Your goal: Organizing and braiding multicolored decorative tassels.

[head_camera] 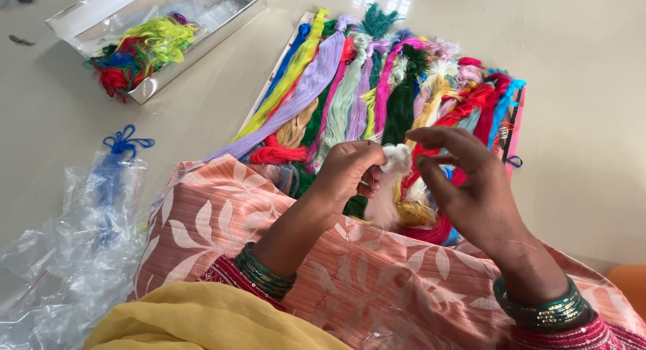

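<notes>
The white thread skein [392, 182] looks soft and fluffy, the colourful skeins [377, 88] silky (a bit shiny), the plastic bags [74, 249] clear and crinkly, the floor [585, 121] smooth, glossy.

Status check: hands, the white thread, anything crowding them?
Left hand pinching white thread skein. Right hand fingers at its top. Coloured skeins directly behind.

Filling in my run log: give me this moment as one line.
left hand: pinching white thread skein | right hand: fingers at skein's top | behind: coloured skeins | left: plastic bag
</notes>
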